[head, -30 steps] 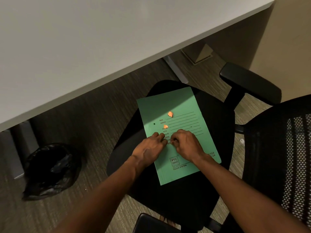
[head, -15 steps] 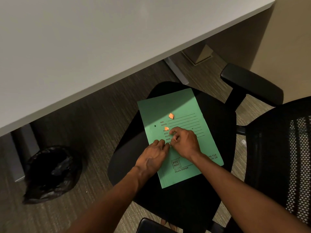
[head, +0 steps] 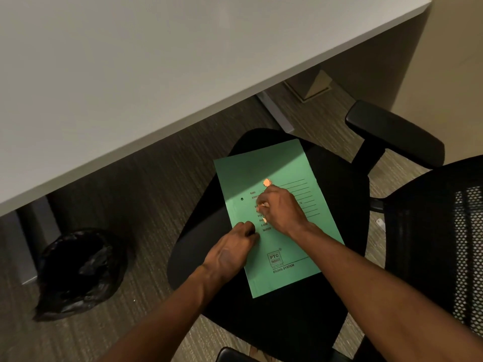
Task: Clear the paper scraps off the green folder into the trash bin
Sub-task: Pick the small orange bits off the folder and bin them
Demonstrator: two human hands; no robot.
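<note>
The flat green card folder (head: 277,163), printed "PTC PARVATI FILING SYSTEM", lies on the black chair seat (head: 339,178). The right hand (head: 283,209) pinches an orange paper scrap (head: 264,204); another jagged scrap (head: 267,182) sits at its 12 o'clock. The left hand (head: 230,250) is curled closed, contents unclear.

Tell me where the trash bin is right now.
In the head view the trash bin, lined with a black bag, stands on the carpet at lower left, under the desk's edge and left of the chair seat.

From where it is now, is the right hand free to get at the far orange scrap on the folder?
Probably yes. The right hand sits just short of the orange scrap, which lies bare on the green folder with nothing over it. The left hand is nearer and out of the way.
</note>
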